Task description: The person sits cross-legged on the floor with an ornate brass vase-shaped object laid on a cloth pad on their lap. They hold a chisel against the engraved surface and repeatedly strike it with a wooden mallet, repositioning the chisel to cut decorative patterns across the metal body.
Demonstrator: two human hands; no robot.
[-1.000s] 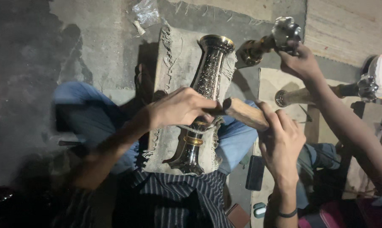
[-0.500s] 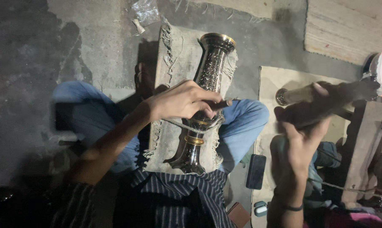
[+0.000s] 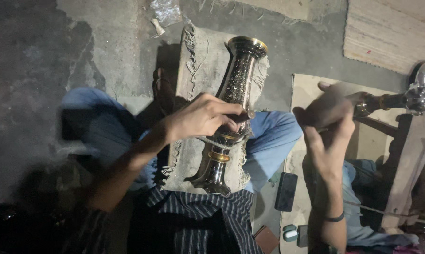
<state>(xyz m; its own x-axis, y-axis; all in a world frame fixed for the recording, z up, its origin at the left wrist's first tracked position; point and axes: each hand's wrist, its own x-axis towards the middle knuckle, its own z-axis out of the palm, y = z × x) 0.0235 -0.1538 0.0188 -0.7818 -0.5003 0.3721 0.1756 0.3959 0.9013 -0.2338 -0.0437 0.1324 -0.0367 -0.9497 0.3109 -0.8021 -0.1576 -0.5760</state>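
The tall engraved metal vase (image 3: 231,113) lies tilted across a frayed cloth-covered block (image 3: 200,70) on your lap, its flared mouth pointing away from you and its base near your striped shirt (image 3: 198,211). Your left hand (image 3: 200,117) rests on the vase's waist, fingers curled shut around a small dark tool (image 3: 243,116) pressed against the metal. Your right hand (image 3: 327,124) is raised beside it, blurred; whether it grips anything you cannot tell. A dark phone (image 3: 286,191) lies on the floor by your right knee.
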